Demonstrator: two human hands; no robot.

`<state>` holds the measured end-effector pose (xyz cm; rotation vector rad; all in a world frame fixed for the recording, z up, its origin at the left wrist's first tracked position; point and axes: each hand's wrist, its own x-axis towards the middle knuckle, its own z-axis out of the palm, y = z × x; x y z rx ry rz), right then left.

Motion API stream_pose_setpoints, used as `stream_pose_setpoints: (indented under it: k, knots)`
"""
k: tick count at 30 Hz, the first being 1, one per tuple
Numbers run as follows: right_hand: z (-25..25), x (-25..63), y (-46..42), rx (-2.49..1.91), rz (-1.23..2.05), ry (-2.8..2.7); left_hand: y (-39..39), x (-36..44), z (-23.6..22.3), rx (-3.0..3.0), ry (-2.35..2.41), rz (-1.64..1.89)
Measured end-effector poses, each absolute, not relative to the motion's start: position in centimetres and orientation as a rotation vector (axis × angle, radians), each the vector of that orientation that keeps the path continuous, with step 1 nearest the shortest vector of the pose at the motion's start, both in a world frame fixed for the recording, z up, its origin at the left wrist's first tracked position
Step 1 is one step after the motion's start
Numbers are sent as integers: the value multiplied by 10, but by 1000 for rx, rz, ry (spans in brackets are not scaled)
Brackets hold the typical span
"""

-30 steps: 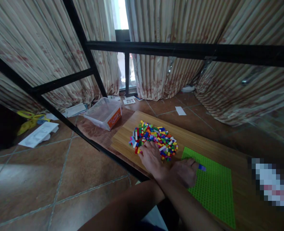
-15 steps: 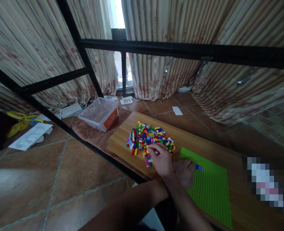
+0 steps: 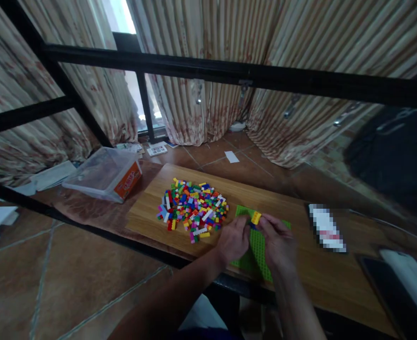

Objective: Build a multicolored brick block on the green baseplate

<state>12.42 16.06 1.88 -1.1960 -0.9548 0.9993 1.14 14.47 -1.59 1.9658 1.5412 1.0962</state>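
Looking down at a wooden table [image 3: 311, 264], with two bare hands working close together over a green studded baseplate [image 3: 260, 248]. Pinching a yellow brick [image 3: 255, 217] at the tips of the right hand [image 3: 280, 241], with thumb and fingers drawn narrow around it, above the far part of the baseplate. Reaching in from the other side with the left hand [image 3: 234, 240], fingers curling toward a dark blue piece [image 3: 254, 226] just below the yellow brick; being unable to tell whether gripping that piece or merely touching it, or whether joining yellow to blue. Showing, to the left of the baseplate, a broad heap of small multicoloured bricks [image 3: 194, 203], lying loose on the wood. Judging by this layout, probably being at an early point: having at most the yellow and blue pieces together at the baseplate, and leaving by far the most bricks loose in the heap. Seeing no larger built shape on the visible studs, with the hands hiding some of them. Also taking in a clear plastic tub [image 3: 100, 172] with an orange label, sitting beyond the table's left end, and striped curtains [image 3: 176, 28] hanging behind a black metal frame [image 3: 194, 66].
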Motion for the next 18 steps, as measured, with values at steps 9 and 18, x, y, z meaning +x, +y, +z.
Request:
stream_pose_setpoints:
  k: [9,18]
  knots:
    - [-5,132,150,-1259,1120,-890,142,9,-18,1876,1320,1251]
    - [20,116,155,-1447,685,-1314,148,8,-27,1693,1346,1322]
